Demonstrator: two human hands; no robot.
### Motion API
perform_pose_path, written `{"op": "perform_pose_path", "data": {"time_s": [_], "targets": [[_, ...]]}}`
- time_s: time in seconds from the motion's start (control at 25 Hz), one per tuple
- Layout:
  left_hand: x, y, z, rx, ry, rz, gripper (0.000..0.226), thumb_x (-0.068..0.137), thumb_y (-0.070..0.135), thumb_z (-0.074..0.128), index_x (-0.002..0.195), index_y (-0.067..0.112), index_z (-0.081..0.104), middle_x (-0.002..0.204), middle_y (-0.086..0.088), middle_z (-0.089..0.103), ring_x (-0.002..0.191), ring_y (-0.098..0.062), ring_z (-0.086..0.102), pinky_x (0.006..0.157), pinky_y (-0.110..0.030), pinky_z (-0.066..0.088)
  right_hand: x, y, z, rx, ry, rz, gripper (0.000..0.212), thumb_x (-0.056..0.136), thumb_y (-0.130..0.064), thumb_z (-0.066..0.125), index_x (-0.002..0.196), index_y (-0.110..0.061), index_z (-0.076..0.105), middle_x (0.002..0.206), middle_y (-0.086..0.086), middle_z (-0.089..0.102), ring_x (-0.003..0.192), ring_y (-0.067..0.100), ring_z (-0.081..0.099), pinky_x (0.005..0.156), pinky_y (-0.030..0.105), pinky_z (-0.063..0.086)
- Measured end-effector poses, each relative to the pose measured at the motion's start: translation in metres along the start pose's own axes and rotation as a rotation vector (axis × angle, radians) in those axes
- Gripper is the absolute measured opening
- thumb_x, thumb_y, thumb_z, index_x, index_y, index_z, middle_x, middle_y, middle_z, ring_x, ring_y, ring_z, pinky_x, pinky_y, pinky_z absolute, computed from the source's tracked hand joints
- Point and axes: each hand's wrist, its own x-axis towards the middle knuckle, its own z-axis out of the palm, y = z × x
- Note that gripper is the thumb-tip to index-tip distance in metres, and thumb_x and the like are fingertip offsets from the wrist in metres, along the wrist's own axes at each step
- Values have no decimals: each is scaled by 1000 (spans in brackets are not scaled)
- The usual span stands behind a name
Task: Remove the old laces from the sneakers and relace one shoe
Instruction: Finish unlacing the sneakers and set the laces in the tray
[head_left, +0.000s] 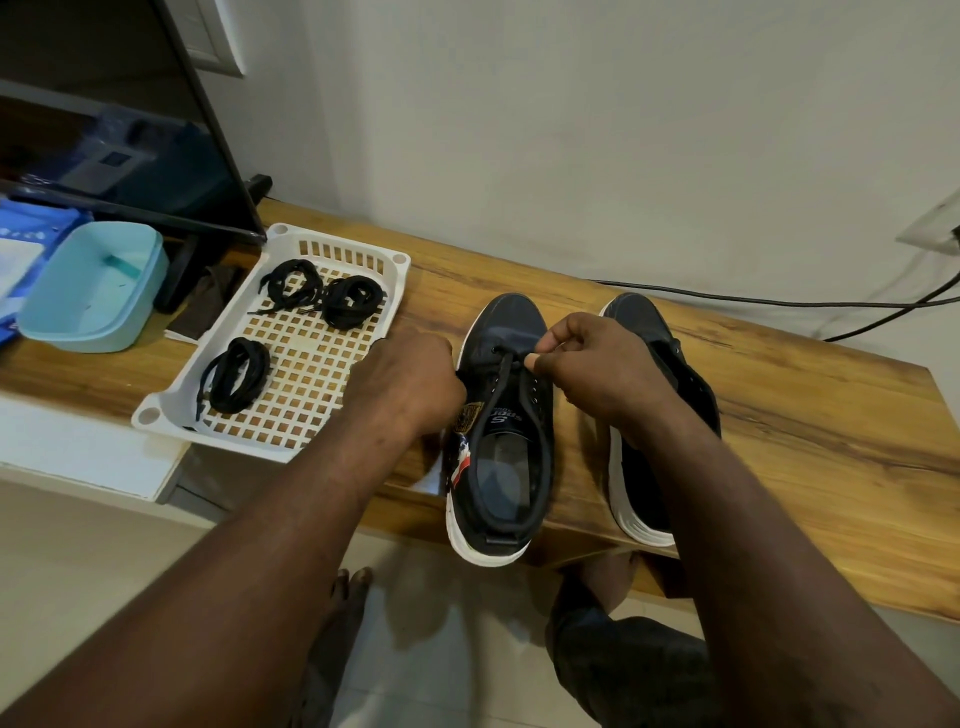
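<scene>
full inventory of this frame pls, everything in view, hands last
sneakers: 2, dark with white soles, side by side on the table, toes to the wall
lace: 1, black, through the left sneaker's front eyelets
lace bundles: 3, black, in the tray
tray: 1, white, perforated, on the table left of the sneakers
tub: 1, light blue, left of the tray
screen: 1, black, behind tub and tray
cables: 2, black, by the wall at right
table: 1, wooden, against the wall
left hand: curled at the left sneaker's side; what it grips is hidden
right hand: pinches the lace over the front eyelets
</scene>
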Motion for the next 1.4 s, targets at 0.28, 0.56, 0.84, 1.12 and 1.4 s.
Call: {"op": "perform_pose_path", "data": {"time_s": [0.28,0.56,0.84,1.12,1.4], "targets": [[0,8,-6,-292,-67,97,14,95,26,72,82,29,69,83,8,67,80,-10,62,65,-29,40,1,1,2,19,-128,1,30,83,-38,84,104,-30,64,100,1,71,97,22,68,83,44,60],[4,8,-4,-130,-5,-2,4,91,25,70,88,26,67,90,3,67,84,-18,63,72,-36,50,-3,-3,5,-20,-193,1,38,86,-31,80,114,-29,55,103,4,69,93,21,67,72,37,57],[1,11,2,-114,67,90,16,94,27,72,84,35,62,104,5,57,101,-19,57,85,-39,50,-5,-6,3,-22,-156,71,46,83,-37,81,119,-28,53,107,3,64,98,20,67,83,50,65],[3,17,-7,-361,95,77,8,100,25,61,93,26,63,99,7,71,92,-17,65,79,-41,55,-9,-8,4,-151,-147,100,50,83,-49,77,121,-27,52,107,2,62,94,23,69,74,48,67],[1,23,-17,-852,148,140,6,95,14,72,94,19,73,83,0,76,80,-14,73,74,-33,59,-8,-6,3,-77,48,-10,20,91,-39,76,105,-29,66,92,-5,69,86,14,69,82,44,63]]}}
